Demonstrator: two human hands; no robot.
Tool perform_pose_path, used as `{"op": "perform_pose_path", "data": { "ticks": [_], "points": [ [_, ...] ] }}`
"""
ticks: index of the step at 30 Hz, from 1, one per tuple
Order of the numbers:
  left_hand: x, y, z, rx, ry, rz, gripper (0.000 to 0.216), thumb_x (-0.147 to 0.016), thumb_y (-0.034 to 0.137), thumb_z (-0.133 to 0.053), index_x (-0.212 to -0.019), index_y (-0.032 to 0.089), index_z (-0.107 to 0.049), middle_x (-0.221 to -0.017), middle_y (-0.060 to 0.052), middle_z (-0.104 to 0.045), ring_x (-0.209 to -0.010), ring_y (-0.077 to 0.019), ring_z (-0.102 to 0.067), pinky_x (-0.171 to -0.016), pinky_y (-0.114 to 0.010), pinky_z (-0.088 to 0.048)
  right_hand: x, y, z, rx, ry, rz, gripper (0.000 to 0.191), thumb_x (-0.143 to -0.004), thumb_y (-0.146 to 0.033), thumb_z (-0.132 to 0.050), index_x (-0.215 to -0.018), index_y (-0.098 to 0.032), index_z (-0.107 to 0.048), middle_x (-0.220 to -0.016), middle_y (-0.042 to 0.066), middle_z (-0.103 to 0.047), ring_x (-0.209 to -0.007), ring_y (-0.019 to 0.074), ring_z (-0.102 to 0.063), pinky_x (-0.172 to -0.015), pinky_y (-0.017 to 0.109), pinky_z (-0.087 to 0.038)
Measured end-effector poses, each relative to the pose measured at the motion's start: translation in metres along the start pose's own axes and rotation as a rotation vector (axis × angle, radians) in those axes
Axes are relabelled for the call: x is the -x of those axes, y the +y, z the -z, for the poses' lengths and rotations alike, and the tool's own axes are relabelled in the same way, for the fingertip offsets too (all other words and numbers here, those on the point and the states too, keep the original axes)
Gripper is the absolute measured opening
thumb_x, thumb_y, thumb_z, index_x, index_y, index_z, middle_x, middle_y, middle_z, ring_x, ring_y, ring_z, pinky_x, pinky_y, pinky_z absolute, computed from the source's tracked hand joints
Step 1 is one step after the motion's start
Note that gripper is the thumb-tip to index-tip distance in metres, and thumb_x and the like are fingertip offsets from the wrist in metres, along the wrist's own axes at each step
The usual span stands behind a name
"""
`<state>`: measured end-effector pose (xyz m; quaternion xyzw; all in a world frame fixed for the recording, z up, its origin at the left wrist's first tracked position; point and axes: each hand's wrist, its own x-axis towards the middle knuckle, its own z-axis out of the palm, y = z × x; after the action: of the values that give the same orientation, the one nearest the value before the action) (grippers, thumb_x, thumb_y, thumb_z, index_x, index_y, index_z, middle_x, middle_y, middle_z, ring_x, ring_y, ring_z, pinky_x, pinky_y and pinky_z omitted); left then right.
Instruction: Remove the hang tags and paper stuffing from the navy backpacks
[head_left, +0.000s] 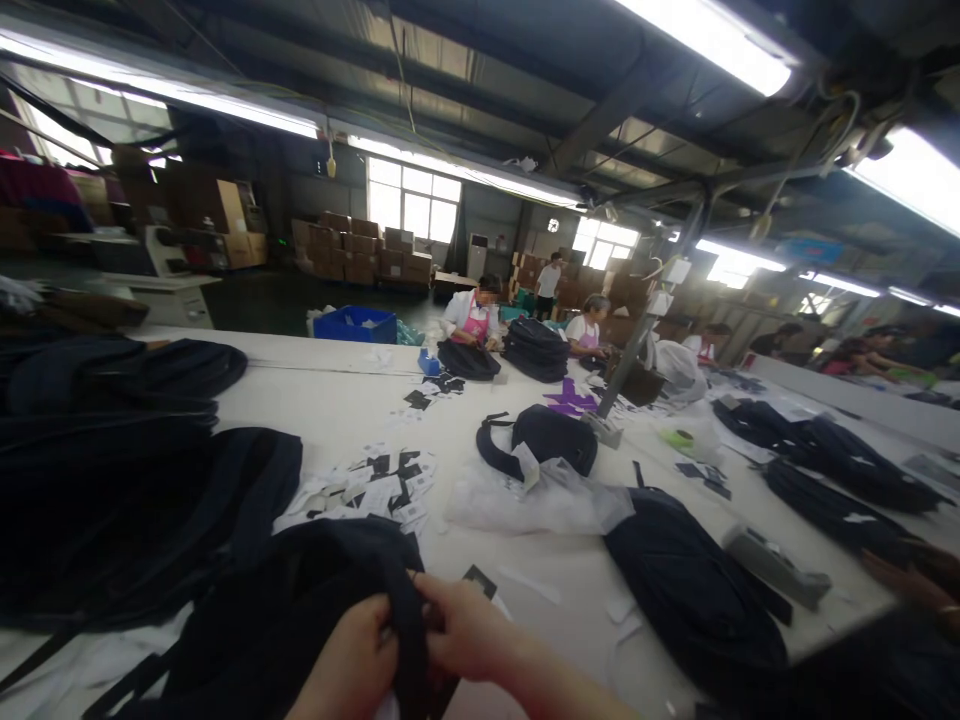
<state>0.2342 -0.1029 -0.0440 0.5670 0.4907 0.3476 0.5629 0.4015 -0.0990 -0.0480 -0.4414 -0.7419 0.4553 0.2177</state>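
Note:
A dark navy backpack (300, 570) lies on the white table right in front of me, with its wide strap (405, 620) standing up between my hands. My left hand (356, 655) is closed on the left edge of this strap. From the other side my right hand (469, 625) pinches the strap, its thumb and fingertips partly hidden. Just beyond the right hand, a small black card (480, 580) rests on the table. Loose black and white tags (382, 485) are scattered past the backpack.
Stacked dark backpacks (112, 500) fill the left side. To the right lie another backpack (690, 580), a grey tape dispenser (776, 565) and clear plastic bags (540, 500). A metal post (634, 350) rises from the table. Co-workers (474, 315) sit across; another person's hand (911, 580) shows at right.

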Motion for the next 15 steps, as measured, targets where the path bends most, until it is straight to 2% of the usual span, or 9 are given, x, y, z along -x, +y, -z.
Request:
{"op": "perform_pose_path", "data": {
  "ticks": [2,6,8,11,13,15],
  "points": [
    [-0.005,0.0,-0.003,0.066,0.014,0.053,0.027,-0.061,0.029,-0.078,-0.081,0.011,-0.073,-0.063,-0.006,-0.069,-0.063,-0.0233,-0.065,-0.057,-0.027,-0.051,0.003,-0.005,0.002,0.036,-0.013,0.003,0.063,-0.078,-0.023,-0.055,-0.14,-0.028,-0.042,-0.088,-0.001,-0.071,-0.072,0.0153,-0.065,-0.063,0.021,-0.048],
    [-0.015,-0.006,-0.008,0.251,-0.018,0.157,0.032,-0.051,0.028,-0.085,-0.073,0.01,-0.071,-0.054,-0.003,-0.065,-0.057,-0.0194,-0.062,-0.053,-0.025,-0.048,0.007,-0.014,0.002,0.119,0.003,0.044,0.062,-0.085,-0.025,-0.047,-0.145,-0.026,-0.033,-0.115,0.009,-0.066,-0.089,0.0214,-0.067,-0.075,0.028,-0.051],
    [-0.015,-0.01,-0.01,0.338,-0.023,0.183,0.031,-0.05,0.029,-0.085,-0.069,0.01,-0.07,-0.053,-0.003,-0.065,-0.054,-0.0173,-0.061,-0.054,-0.025,-0.048,0.009,-0.01,0.0,0.1,-0.016,0.07,0.059,-0.086,-0.026,-0.045,-0.145,-0.025,-0.034,-0.121,0.01,-0.063,-0.091,0.0221,-0.067,-0.079,0.03,-0.05],
    [-0.009,-0.013,-0.011,0.442,-0.08,0.208,0.031,-0.053,0.034,-0.084,-0.067,0.01,-0.069,-0.053,-0.004,-0.064,-0.051,-0.0174,-0.06,-0.056,-0.028,-0.049,0.009,0.006,-0.002,-0.053,-0.076,0.07,0.065,-0.084,-0.025,-0.05,-0.146,-0.026,-0.031,-0.098,0.004,-0.068,-0.078,0.018,-0.065,-0.069,0.028,-0.051],
    [-0.002,-0.012,-0.01,0.471,-0.118,0.229,0.032,-0.055,0.036,-0.083,-0.068,0.01,-0.07,-0.052,-0.003,-0.063,-0.051,-0.0178,-0.06,-0.055,-0.028,-0.049,0.008,0.018,-0.003,-0.19,-0.1,0.053,0.07,-0.081,-0.023,-0.054,-0.147,-0.026,-0.028,-0.08,-0.002,-0.065,-0.066,0.0141,-0.061,-0.061,0.024,-0.049],
    [0.005,-0.011,-0.006,0.483,-0.106,0.223,0.03,-0.057,0.035,-0.082,-0.069,0.011,-0.069,-0.054,-0.002,-0.063,-0.052,-0.015,-0.058,-0.054,-0.025,-0.047,0.008,0.024,-0.003,-0.273,-0.069,0.063,0.068,-0.079,-0.021,-0.057,-0.143,-0.026,-0.038,-0.073,-0.004,-0.061,-0.061,0.0116,-0.057,-0.058,0.023,-0.047]
  ]
}}
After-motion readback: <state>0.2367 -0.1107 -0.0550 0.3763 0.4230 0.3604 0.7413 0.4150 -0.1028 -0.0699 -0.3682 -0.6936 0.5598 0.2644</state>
